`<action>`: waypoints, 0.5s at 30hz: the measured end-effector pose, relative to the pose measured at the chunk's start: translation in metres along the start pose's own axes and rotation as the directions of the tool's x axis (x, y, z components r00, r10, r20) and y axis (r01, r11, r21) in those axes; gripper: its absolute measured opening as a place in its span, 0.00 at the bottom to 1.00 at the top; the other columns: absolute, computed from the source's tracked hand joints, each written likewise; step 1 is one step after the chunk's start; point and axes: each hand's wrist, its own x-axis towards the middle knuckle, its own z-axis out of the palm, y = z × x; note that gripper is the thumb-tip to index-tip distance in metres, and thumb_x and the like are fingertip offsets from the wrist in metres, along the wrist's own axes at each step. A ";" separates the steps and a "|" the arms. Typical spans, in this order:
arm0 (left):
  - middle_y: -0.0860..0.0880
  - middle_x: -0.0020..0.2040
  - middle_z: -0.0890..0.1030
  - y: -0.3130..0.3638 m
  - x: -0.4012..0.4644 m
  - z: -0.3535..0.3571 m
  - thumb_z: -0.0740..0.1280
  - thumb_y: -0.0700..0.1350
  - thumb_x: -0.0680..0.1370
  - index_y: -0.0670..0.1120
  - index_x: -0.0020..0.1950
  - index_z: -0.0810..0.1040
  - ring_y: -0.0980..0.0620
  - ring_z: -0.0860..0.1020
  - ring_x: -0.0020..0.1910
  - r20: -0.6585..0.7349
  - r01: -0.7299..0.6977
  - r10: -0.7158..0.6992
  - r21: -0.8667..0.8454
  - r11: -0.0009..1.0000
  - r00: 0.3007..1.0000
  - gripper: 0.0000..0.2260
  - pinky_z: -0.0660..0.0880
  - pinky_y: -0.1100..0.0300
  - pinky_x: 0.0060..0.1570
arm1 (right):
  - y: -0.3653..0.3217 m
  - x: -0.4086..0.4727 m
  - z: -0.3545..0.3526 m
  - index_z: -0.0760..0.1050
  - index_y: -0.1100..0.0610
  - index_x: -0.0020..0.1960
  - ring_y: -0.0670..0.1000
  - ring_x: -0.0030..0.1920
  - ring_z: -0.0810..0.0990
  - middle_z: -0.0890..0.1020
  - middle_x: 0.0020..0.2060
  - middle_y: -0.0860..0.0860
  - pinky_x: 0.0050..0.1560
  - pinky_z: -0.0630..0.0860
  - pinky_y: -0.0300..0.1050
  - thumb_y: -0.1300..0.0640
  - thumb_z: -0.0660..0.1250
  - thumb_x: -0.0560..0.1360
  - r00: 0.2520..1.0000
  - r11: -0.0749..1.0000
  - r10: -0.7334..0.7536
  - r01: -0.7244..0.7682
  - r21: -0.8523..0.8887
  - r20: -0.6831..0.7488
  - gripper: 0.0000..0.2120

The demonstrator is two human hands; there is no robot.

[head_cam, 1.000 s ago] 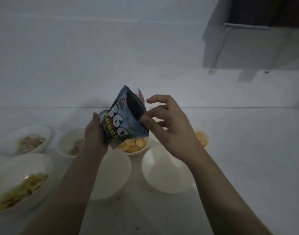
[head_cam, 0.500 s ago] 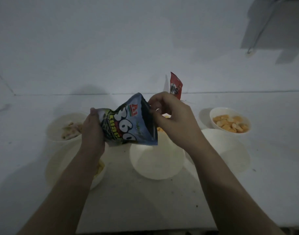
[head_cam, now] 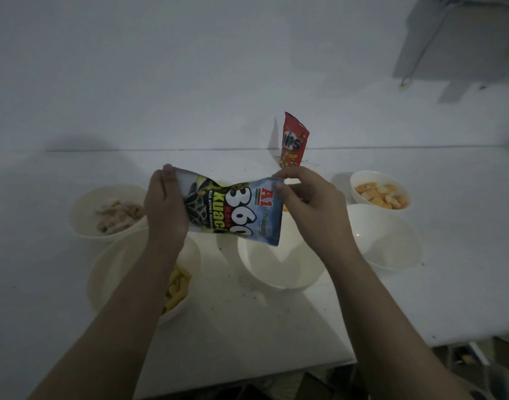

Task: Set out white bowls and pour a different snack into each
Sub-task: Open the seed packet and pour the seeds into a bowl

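Observation:
Both hands hold a blue "360" snack packet [head_cam: 233,212] sideways above the table. My left hand [head_cam: 165,203] grips its bottom end, and my right hand [head_cam: 305,203] pinches its top corner. Below the packet's right end sits an empty white bowl [head_cam: 279,267]. Another empty white bowl [head_cam: 389,241] stands to the right. Further bowls hold snacks: orange crackers [head_cam: 380,194] at far right, pale pieces [head_cam: 114,215] at left, yellow sticks [head_cam: 176,287] under my left forearm. A bowl behind the packet is mostly hidden.
A red chips bag [head_cam: 293,142] stands upright against the white wall behind the bowls. The white table's front edge [head_cam: 420,342] runs at lower right, with dark clutter on the floor below it. A grey box hangs on the wall at top right.
The packet has turned from tilted to lying sideways, stretched between both hands. My right hand shifted to its top corner. The view has tilted down and right.

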 end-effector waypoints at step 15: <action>0.52 0.32 0.62 0.014 -0.007 0.003 0.51 0.50 0.85 0.48 0.37 0.60 0.62 0.64 0.28 0.117 -0.252 0.237 0.138 0.958 0.965 0.16 0.63 0.66 0.31 | 0.017 -0.010 -0.011 0.82 0.53 0.46 0.41 0.39 0.77 0.81 0.41 0.44 0.40 0.69 0.31 0.57 0.68 0.77 0.996 0.920 -0.073 0.049 -0.390 -0.046 0.03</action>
